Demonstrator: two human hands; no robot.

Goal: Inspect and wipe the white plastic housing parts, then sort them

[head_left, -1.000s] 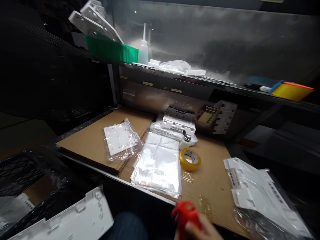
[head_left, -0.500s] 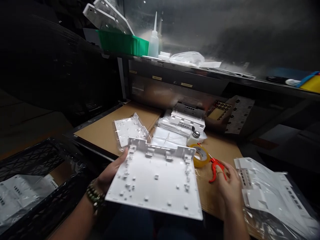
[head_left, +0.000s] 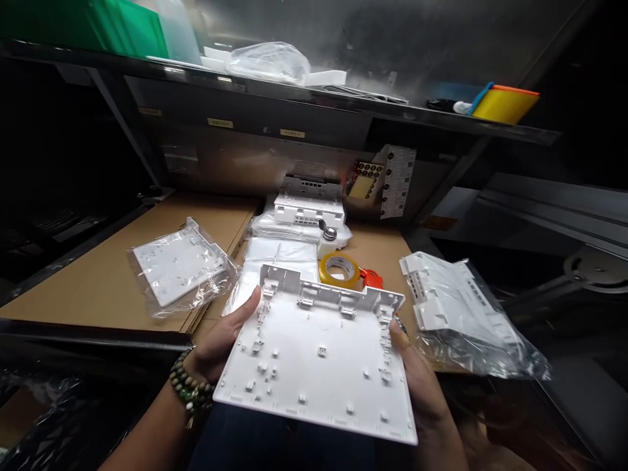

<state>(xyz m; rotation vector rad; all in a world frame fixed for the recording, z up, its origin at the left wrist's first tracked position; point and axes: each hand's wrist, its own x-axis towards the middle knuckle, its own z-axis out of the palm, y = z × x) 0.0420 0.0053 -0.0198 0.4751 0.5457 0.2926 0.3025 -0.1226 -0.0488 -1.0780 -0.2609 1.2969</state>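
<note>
A white plastic housing panel (head_left: 324, 366) with small posts and clips is held up in front of me, its inner side facing up. My left hand (head_left: 220, 343) grips its left edge, thumb on top, fingers hidden beneath. At the right edge, my right hand (head_left: 417, 376) has its thumb against the rim; its other fingers are out of sight under the panel. Just past the panel's far edge lie a roll of yellow tape (head_left: 339, 269) and red-handled pliers (head_left: 371, 279), partly covered by the panel.
A bagged white panel (head_left: 179, 261) lies on cardboard (head_left: 98, 261) at left, bagged white housings (head_left: 456, 301) at right. Behind the tape stand a pump bottle (head_left: 327, 241) and stacked white parts (head_left: 309, 203). A metal shelf (head_left: 235, 82) spans above, holding a green bin (head_left: 122, 29).
My right hand has let go of the red-handled pliers, now lying by the tape, and has taken the panel's right edge. The view has swung to the right.
</note>
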